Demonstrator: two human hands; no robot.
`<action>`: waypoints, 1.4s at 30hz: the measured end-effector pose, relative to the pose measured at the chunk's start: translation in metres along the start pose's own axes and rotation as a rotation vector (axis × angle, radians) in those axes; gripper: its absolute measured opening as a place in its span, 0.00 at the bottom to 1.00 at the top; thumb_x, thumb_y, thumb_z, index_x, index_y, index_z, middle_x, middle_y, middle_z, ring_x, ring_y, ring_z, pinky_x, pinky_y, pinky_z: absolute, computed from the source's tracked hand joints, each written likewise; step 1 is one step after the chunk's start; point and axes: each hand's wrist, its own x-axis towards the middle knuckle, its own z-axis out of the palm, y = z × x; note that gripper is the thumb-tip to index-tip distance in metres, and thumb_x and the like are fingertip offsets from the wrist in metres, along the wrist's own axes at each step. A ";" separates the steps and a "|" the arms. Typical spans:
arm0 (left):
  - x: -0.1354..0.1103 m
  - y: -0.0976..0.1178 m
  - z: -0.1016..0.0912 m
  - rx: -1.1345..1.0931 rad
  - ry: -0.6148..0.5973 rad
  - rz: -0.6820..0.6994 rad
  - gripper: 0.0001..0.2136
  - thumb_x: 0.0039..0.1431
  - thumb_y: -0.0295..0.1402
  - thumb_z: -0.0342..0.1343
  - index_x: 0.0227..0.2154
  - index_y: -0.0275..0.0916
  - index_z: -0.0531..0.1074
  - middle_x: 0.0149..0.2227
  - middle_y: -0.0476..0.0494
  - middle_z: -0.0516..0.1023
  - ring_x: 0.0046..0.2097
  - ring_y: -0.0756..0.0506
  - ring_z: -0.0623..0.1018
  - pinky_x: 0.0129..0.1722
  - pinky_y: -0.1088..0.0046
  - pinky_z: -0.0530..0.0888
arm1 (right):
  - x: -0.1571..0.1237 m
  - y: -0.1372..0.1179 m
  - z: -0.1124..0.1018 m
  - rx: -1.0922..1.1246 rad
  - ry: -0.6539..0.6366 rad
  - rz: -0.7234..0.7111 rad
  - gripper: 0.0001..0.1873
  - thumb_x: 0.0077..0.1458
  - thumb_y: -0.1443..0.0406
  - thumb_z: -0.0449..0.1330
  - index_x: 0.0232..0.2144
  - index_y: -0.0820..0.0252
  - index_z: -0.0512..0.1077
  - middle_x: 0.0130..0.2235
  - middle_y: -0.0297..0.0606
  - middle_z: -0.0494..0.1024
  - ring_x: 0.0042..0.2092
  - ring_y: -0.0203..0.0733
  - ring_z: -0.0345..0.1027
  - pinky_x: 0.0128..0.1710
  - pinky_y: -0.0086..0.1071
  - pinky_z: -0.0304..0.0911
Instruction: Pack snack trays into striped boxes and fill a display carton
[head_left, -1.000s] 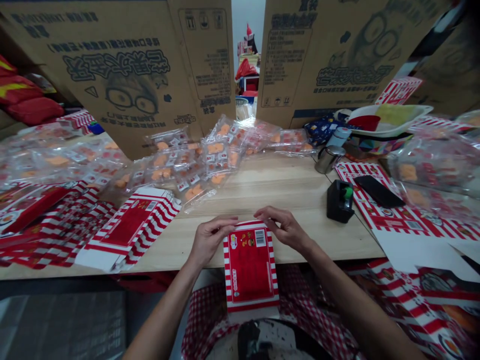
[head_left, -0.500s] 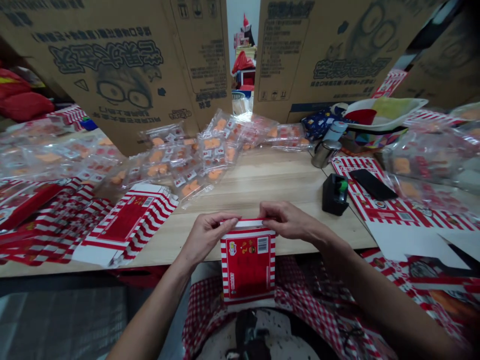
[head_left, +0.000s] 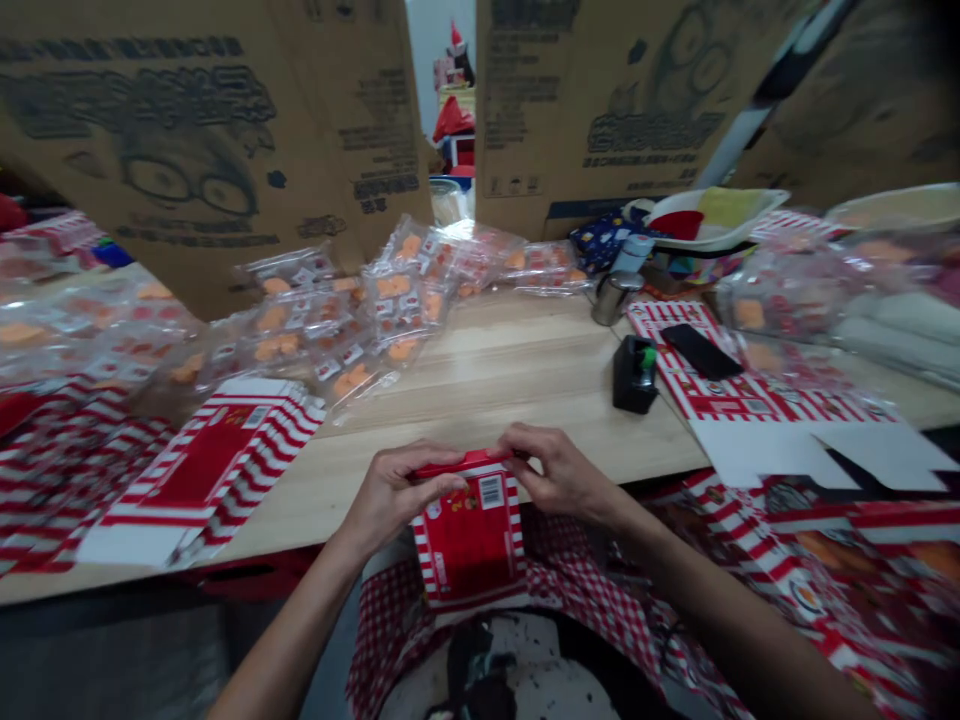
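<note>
A red box with red-and-white striped edges and a barcode (head_left: pixel 472 550) hangs upright at the table's front edge, above my lap. My left hand (head_left: pixel 401 488) pinches its top left corner, thumb on the front face. At the top right corner my right hand (head_left: pixel 546 468) grips the same box with bent fingers. Between the two hands a red flap lies along the box's top edge. The lower end of the box rests near the checked red cloth (head_left: pixel 559 575) over my lap.
Flat striped cartons (head_left: pixel 202 460) are stacked at left. Behind them lie clear packets with orange pieces (head_left: pixel 277 345). A black tape dispenser (head_left: pixel 634 375), a steel cup (head_left: pixel 616 297) and a black phone-like slab (head_left: pixel 701 351) on printed card are at right. Tall cardboard boxes (head_left: pixel 322 130) stand at the back.
The white strip at the box's top has given way to the red flap between my hands. The whole scene has shifted left in view, and the box now tilts slightly.
</note>
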 end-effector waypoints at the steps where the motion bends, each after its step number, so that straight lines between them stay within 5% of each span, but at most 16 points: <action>1: 0.006 0.008 0.002 0.038 -0.007 0.026 0.09 0.58 0.36 0.66 0.41 0.43 0.83 0.41 0.42 0.85 0.41 0.43 0.84 0.40 0.70 0.80 | 0.002 0.002 -0.002 0.049 0.036 0.021 0.08 0.57 0.73 0.55 0.33 0.61 0.74 0.33 0.37 0.76 0.35 0.38 0.70 0.36 0.31 0.63; 4: 0.022 0.032 -0.002 0.207 0.107 0.139 0.07 0.60 0.37 0.63 0.40 0.46 0.83 0.40 0.46 0.86 0.39 0.43 0.84 0.40 0.68 0.81 | 0.006 0.022 -0.028 0.160 0.178 0.195 0.09 0.59 0.70 0.56 0.39 0.59 0.75 0.36 0.36 0.77 0.37 0.38 0.72 0.36 0.30 0.65; 7: 0.033 0.043 -0.015 0.419 0.451 0.302 0.08 0.58 0.38 0.65 0.40 0.49 0.83 0.41 0.50 0.85 0.40 0.42 0.84 0.47 0.62 0.80 | -0.004 0.059 -0.081 -0.018 0.574 0.597 0.13 0.58 0.71 0.56 0.45 0.59 0.74 0.40 0.39 0.78 0.40 0.39 0.73 0.38 0.29 0.66; 9: 0.038 0.040 -0.019 0.529 0.574 0.392 0.10 0.58 0.37 0.65 0.43 0.49 0.82 0.44 0.50 0.85 0.44 0.40 0.83 0.52 0.59 0.77 | -0.016 0.086 -0.115 -0.128 0.797 0.797 0.11 0.57 0.73 0.56 0.42 0.63 0.74 0.42 0.44 0.77 0.44 0.41 0.72 0.39 0.29 0.65; 13: 0.049 0.024 -0.013 0.685 0.427 0.591 0.11 0.62 0.34 0.62 0.46 0.49 0.80 0.46 0.50 0.84 0.43 0.43 0.83 0.46 0.66 0.77 | -0.029 0.128 -0.144 -0.038 0.884 1.001 0.04 0.58 0.69 0.59 0.31 0.65 0.72 0.32 0.45 0.76 0.35 0.42 0.74 0.29 0.28 0.64; 17: 0.057 0.018 -0.006 0.729 0.374 0.609 0.09 0.65 0.35 0.59 0.46 0.47 0.80 0.46 0.47 0.84 0.42 0.43 0.83 0.44 0.67 0.77 | -0.028 0.145 -0.143 0.195 0.877 1.034 0.04 0.60 0.65 0.59 0.34 0.62 0.71 0.28 0.37 0.76 0.25 0.36 0.73 0.21 0.24 0.61; 21: 0.057 0.022 -0.007 0.722 0.344 0.527 0.10 0.65 0.38 0.58 0.46 0.46 0.80 0.46 0.46 0.84 0.43 0.41 0.83 0.45 0.63 0.78 | -0.044 0.140 -0.145 0.410 0.860 0.933 0.06 0.59 0.63 0.59 0.37 0.61 0.72 0.35 0.38 0.79 0.28 0.39 0.77 0.26 0.29 0.71; 25: 0.056 0.023 -0.007 0.718 0.357 0.516 0.10 0.65 0.39 0.59 0.45 0.46 0.80 0.45 0.46 0.84 0.44 0.40 0.83 0.47 0.61 0.78 | -0.068 0.135 -0.138 0.525 0.879 0.853 0.07 0.50 0.63 0.64 0.32 0.60 0.71 0.32 0.36 0.79 0.32 0.43 0.79 0.32 0.33 0.75; 32: 0.061 0.027 0.005 0.656 0.382 0.496 0.07 0.61 0.36 0.62 0.42 0.45 0.79 0.42 0.46 0.82 0.41 0.43 0.81 0.43 0.65 0.76 | -0.075 0.149 -0.099 0.461 1.077 0.824 0.09 0.43 0.66 0.63 0.20 0.58 0.64 0.24 0.34 0.74 0.36 0.42 0.77 0.37 0.30 0.73; 42: 0.049 0.049 0.011 0.554 0.338 0.489 0.07 0.65 0.25 0.54 0.40 0.38 0.77 0.44 0.40 0.80 0.45 0.46 0.80 0.45 0.71 0.76 | -0.077 0.132 -0.098 0.260 0.958 0.810 0.09 0.36 0.70 0.61 0.15 0.56 0.63 0.22 0.36 0.69 0.30 0.43 0.69 0.30 0.35 0.67</action>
